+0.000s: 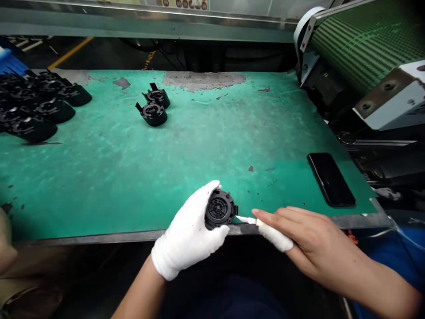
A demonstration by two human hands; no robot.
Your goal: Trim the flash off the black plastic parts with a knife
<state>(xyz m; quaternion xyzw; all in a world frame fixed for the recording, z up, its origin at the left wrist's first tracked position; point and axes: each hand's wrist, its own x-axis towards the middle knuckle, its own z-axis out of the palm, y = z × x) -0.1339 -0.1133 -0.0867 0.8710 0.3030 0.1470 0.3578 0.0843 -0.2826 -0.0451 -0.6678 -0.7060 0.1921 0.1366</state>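
Observation:
My left hand, in a white glove, is closed around a round black plastic part at the table's front edge. The part's ribbed, circular face is turned up toward me. My right hand is bare except for a white cover on the thumb. It grips a small knife with a pale blade, and most of the handle is hidden by the fingers. The blade's tip meets the right rim of the black part, by a small tab there; whether it touches is too fine to tell.
Two black plastic parts stand on the green table, and several more crowd its left end. A black phone lies at the right. A green conveyor belt overhangs the right back. Another person's arm shows at the left edge.

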